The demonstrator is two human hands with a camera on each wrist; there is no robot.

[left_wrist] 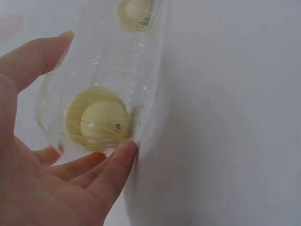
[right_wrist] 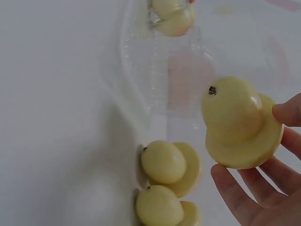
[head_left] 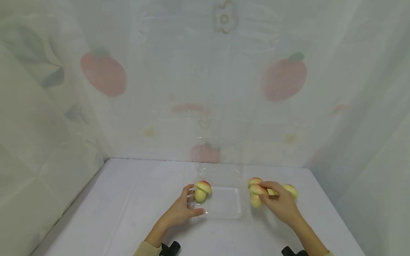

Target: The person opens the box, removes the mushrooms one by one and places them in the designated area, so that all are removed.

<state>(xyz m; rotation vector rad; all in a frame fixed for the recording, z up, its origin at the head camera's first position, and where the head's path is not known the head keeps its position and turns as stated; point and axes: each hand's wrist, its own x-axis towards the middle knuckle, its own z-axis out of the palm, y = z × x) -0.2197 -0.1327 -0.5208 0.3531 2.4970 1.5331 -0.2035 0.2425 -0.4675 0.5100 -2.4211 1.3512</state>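
Note:
A clear plastic box point(head_left: 224, 217) with its lid raised at the back lies on the table. Inside its left end is a yellow toy mushroom point(head_left: 201, 193) with a red-tinged cap. My left hand point(head_left: 182, 209) grips that end, thumb on the near side and fingers round the far corner; the mushroom point(left_wrist: 104, 120) shows through the wall in the left wrist view. Just right of the box, my right hand point(head_left: 282, 204) holds another toy mushroom point(right_wrist: 235, 122) by its cap, between thumb and fingers, stem pointing away from the palm.
More toy mushrooms lie on the white table point(head_left: 128, 213) to the right of the box, one point(head_left: 289, 190) beyond the right hand; two show below the held one in the right wrist view, the upper mushroom point(right_wrist: 164, 162) nearest. Printed plastic sheets point(head_left: 205, 71) hang behind and at both sides.

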